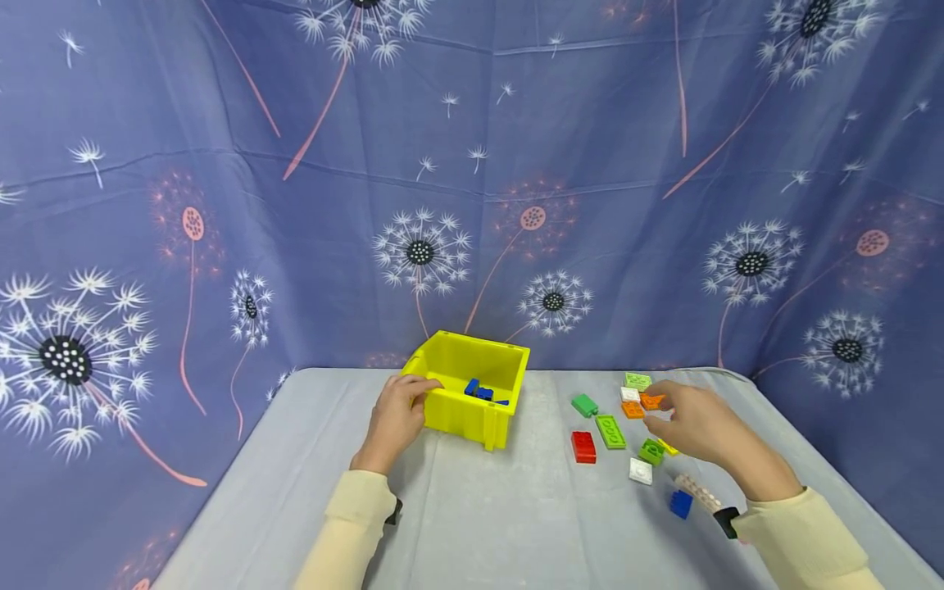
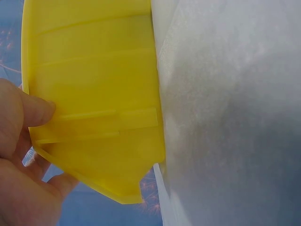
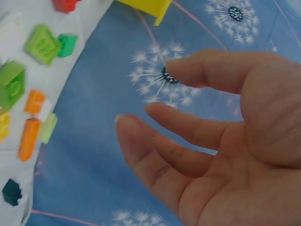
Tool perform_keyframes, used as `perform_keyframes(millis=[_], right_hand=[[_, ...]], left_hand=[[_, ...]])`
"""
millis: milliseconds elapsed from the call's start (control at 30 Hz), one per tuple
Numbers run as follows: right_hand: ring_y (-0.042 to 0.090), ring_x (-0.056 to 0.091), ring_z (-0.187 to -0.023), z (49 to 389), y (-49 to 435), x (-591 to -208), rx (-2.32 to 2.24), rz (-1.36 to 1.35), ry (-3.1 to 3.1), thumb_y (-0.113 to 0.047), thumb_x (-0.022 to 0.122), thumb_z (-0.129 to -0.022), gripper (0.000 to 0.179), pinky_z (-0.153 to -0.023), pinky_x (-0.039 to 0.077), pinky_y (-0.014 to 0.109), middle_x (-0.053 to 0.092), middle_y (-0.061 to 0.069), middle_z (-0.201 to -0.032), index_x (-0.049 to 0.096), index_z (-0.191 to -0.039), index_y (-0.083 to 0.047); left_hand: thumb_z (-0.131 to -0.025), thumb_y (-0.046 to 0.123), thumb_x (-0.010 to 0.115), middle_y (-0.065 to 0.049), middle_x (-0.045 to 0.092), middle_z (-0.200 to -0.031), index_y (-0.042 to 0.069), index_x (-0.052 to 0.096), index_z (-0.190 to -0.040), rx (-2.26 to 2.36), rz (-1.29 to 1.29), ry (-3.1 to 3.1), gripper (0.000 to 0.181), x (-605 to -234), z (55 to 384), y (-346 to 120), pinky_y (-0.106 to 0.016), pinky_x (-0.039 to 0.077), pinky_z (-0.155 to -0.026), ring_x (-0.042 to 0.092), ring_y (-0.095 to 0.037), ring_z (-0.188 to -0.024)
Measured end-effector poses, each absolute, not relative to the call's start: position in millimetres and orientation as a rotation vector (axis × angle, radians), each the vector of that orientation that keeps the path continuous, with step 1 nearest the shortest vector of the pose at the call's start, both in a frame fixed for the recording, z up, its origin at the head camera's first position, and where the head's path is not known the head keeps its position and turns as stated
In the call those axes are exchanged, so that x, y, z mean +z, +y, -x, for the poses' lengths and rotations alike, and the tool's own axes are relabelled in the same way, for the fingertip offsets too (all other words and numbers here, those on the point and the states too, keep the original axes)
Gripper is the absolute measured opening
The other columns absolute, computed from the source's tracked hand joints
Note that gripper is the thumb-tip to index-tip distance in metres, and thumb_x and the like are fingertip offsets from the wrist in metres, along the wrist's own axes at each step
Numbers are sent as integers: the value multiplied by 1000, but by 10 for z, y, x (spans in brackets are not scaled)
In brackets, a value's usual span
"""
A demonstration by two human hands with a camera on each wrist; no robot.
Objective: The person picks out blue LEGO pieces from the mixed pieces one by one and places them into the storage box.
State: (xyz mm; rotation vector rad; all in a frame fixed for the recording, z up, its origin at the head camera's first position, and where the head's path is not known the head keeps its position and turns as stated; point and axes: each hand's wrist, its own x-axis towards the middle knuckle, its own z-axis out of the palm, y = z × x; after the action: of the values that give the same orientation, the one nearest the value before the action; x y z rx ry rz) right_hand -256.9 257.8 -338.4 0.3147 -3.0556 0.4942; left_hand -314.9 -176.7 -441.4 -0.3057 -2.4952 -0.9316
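At the back of the table, a yellow plastic bin holds several blue building bricks. My left hand grips the bin's left rim, and in the left wrist view its thumb and fingers lie on either side of the edge. My right hand hovers over the scattered bricks, nearest to an orange brick. In the right wrist view its thumb and fingers are spread apart with nothing between them. A yellow brick is partly hidden below this hand.
Left of my right hand lie a red brick, a long light green brick and a darker green one. White bricks and a blue brick lie nearer. A dandelion-patterned curtain hangs behind the table.
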Motion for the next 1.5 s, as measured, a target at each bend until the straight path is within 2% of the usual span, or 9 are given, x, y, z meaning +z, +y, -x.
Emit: perform_keyframes(millis=[167,400,533,767,933,1100,1233,1500], right_hand=[[30,67,-87,2509,2714,-3513,477,-285,-3116,-27,78,-88,55,-71,58,49,70,21,-106,63,-130,5],[31,67,-92,2407,2772,-3786,448,-235,-3211,-30,83,-84,56,-78,57,55,71,19,-106,65,-125,4],[30,66,-90,2329,2762,-3959,416,-209,-3194,-30,84,-82,53,-76,56,53,70,16,-101,68,-120,3],[21,57,-80,2275,2752,-4159,389,-217,-3192,-21,86,-77,45,-69,52,44,63,5,-89,70,-113,0],[21,52,-78,2275,2734,-4261,390,-196,-3227,-20,87,-78,40,-68,50,43,59,4,-86,71,-110,0],[22,56,-81,2283,2727,-4313,356,-205,-3218,-18,87,-78,36,-71,52,46,65,5,-89,72,-105,0],[23,59,-83,2291,2735,-4325,338,-210,-3201,-16,87,-76,32,-74,53,49,69,8,-94,72,-101,-1],[24,57,-80,2297,2767,-4382,345,-183,-3223,-9,85,-71,30,-75,53,51,67,6,-90,72,-97,-2]], left_hand=[[-98,-3,63,2,72,-121,23,81,-117,-930,314,-2488,37,-4383,3138,-1768,-44,54,-99,59,-22,-115],[-99,-2,62,2,72,-122,23,80,-118,-946,309,-2499,36,-4385,3116,-1764,-44,54,-100,59,-22,-116],[-99,-2,63,2,72,-122,22,80,-119,-942,308,-2501,36,-4387,3107,-1771,-44,54,-99,59,-22,-116],[-99,-3,62,1,72,-120,22,81,-118,-919,321,-2485,36,-4397,3111,-1779,-46,54,-98,59,-23,-115],[-99,-3,62,1,72,-120,24,81,-118,-917,323,-2489,37,-4402,3107,-1770,-46,53,-100,59,-24,-116],[-99,-2,63,1,72,-121,23,80,-118,-920,317,-2495,37,-4402,3106,-1770,-46,53,-101,59,-24,-117],[-99,-1,63,1,72,-122,25,80,-118,-928,313,-2494,37,-4401,3109,-1768,-45,53,-101,59,-23,-117],[-99,-2,64,1,72,-120,22,80,-119,-932,322,-2487,36,-4408,3120,-1770,-45,54,-100,59,-23,-115]])
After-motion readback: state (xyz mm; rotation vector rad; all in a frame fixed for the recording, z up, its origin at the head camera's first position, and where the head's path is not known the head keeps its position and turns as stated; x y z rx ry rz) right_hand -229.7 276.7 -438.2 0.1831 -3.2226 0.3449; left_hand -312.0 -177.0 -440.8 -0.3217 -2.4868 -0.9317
